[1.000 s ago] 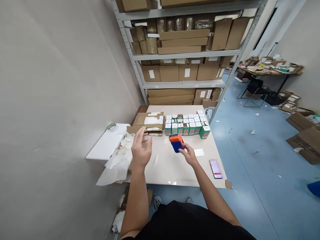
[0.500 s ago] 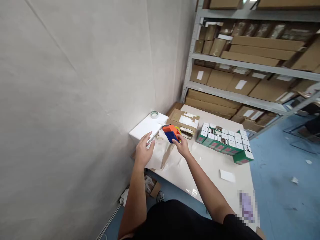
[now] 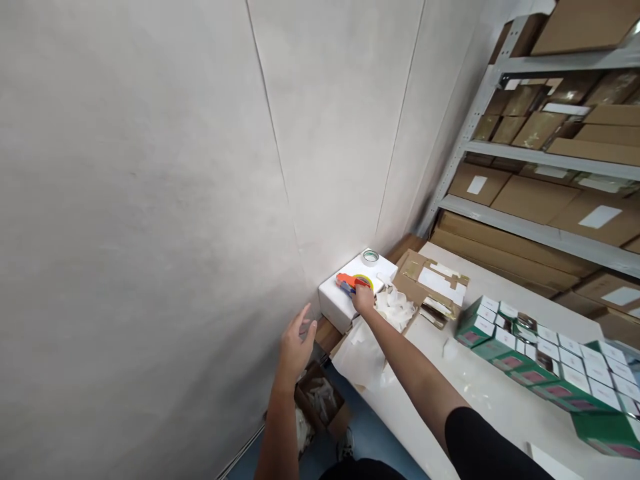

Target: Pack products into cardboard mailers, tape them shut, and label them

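Tape dispenser (image 3: 345,279), orange and blue, is past the worktop's (image 3: 465,360) left edge, over a white box (image 3: 334,305); whether they touch, I cannot tell. The right hand (image 3: 363,300) grips it; the left hand (image 3: 297,343) hangs empty, fingers parted. A tape roll (image 3: 370,263) lies at the box's far corner.

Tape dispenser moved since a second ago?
Yes. Held in the right hand, the tape dispenser went left, from over the table to the white box by the wall.
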Available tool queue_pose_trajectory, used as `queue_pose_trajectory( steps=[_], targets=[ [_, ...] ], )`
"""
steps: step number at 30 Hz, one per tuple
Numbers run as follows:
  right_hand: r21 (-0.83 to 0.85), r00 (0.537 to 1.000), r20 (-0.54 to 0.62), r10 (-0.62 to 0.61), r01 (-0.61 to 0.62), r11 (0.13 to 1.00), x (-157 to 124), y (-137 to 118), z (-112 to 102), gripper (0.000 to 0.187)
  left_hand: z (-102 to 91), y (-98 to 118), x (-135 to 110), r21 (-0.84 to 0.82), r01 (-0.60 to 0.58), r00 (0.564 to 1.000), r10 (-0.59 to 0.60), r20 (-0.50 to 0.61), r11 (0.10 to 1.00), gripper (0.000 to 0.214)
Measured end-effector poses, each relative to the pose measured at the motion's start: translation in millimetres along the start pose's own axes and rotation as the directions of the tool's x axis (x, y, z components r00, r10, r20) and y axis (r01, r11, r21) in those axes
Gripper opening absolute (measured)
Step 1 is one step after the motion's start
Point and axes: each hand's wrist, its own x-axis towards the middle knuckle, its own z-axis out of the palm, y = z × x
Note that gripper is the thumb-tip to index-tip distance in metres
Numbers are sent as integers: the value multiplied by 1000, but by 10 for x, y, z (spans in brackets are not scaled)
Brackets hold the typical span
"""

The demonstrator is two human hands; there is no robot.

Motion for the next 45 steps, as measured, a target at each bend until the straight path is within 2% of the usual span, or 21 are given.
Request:
queue_pose_trajectory(
  steps=[3, 6, 9, 11, 13, 16, 20, 25, 29, 33, 35, 39, 43, 45],
  targets=[
    [-22, 999, 40, -13, 14, 1000, 96, 5, 142, 19, 50, -36, 30, -15, -8, 1000, 8, 29, 1000, 47],
    [70, 994, -40, -105, 108, 992, 33, 94, 179, 34, 154, -30, 96, -37, -17, 998, 19, 63, 999, 47],
    [221, 966, -177, -187, 224, 949, -174, 257, 81, 49, 325, 12, 180, -64, -32, 993, 39, 108, 997, 47],
    [291, 951, -249, -185, 255, 922, -368, 403, -70, 54, 499, 56, 240, -89, -52, 987, 65, 145, 995, 47],
    [332, 939, -314, -140, 247, 910, -585, 583, -283, 55, 737, 120, 299, -118, -70, 976, 92, 197, 991, 46],
    [384, 920, -392, 5, 159, 909, -928, 932, -685, 53, 1227, 290, 362, -178, -98, 937, 151, 317, 979, 45],
    [447, 860, -460, 220, 10, 895, -1426, 1567, -1299, 48, 2070, 712, 305, -278, -161, 828, 283, 484, 947, 45],
    [503, 707, -540, 457, -164, 849, -2236, 2496, -2010, 42, 3153, 1426, -135, -355, -171, 649, 376, 661, 919, 44],
    [568, 571, -562, 598, -259, 781, -2898, 3195, -2414, 41, 3839, 1925, -676, -385, -196, 506, 430, 748, 902, 43],
    [624, 482, -553, 680, -300, 721, -3357, 3878, -2717, 42, 4392, 2293, -1200, -360, -211, 434, 417, 798, 909, 44],
    [642, 459, -549, 698, -303, 704, -3503, 4224, -2844, 43, 4654, 2441, -1423, -328, -220, 405, 392, 826, 919, 45],
    [677, 459, -505, 731, -315, 665, -3703, 4915, -3074, 46, 5190, 2684, -1786, -276, -250, 331, 350, 876, 928, 47],
    [679, 454, -470, 757, -362, 639, -3874, 5585, -3285, 50, 5791, 2828, -2122, -237, -278, 270, 313, 911, 931, 49],
    [673, 454, -465, 760, -377, 637, -3958, 5898, -3369, 53, 6148, 2866, -2303, -226, -299, 217, 296, 930, 927, 51]
  ],
)
